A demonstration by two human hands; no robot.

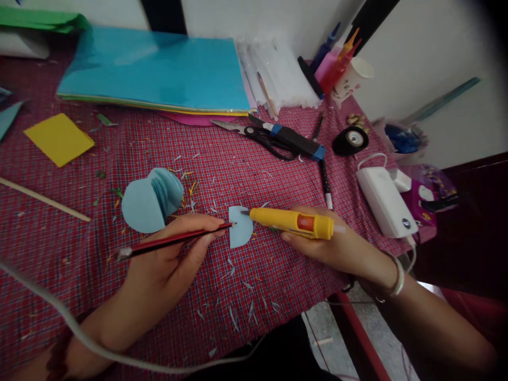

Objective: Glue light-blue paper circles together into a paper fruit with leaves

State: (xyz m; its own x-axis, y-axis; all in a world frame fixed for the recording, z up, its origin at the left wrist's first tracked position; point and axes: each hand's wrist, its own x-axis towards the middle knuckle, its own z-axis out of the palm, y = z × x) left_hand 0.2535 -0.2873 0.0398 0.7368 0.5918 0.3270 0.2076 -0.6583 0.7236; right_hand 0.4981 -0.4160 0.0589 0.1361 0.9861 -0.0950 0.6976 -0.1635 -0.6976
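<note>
A red and black pencil (174, 242) is pinched between the thumb and fingers of my left hand (170, 264), its tip against a light blue paper half circle (240, 235). My right hand (337, 246) grips a yellow glue gun (286, 221) with an orange window and a clear stick at its back end. Its dark nozzle points left, at the upper right part of the half circle. Beside my left hand rests a cluster of light blue paper circles (143, 203), several of them folded and standing. Thin paper shreds are scattered around the half circle.
Scissors (270, 140) lie beyond my hands. Behind them are coloured sheets (159, 69) and clear sticks (278, 74). A black tape roll (349, 140) and a white box (387, 203) with a cable sit right. Yellow paper (59, 138) lies left. A pale cord (79, 333) crosses the foreground.
</note>
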